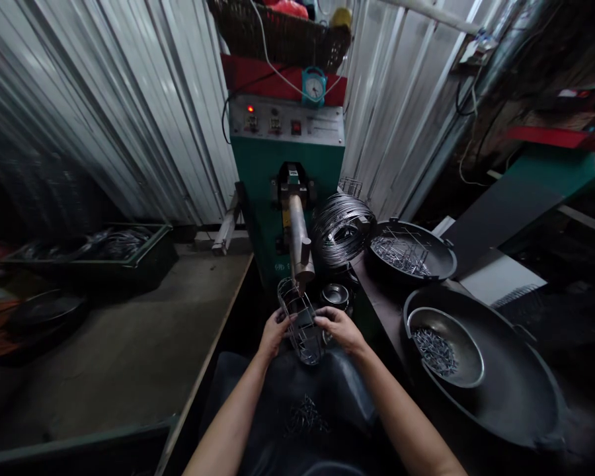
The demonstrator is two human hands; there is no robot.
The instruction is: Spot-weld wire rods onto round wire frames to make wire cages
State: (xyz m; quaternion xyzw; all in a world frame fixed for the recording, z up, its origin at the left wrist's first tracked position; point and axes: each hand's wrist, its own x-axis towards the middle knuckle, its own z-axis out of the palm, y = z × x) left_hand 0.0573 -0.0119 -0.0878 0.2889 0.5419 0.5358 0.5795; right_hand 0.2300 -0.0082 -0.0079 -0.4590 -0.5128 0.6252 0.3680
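A long rounded wire frame is held between both hands, its upper end beneath the metal arm of a green machine. My left hand has its fingers closed on the frame's left side. On the right side, my right hand pinches the frame near the arm's lower tip. A heap of small metal pieces rests on the dark apron over the lap, below the frame.
Right of the machine are a wire coil, a dark pan of metal pieces, and a large pan holding a metal bowl. A green bin stands left. A clock hangs above.
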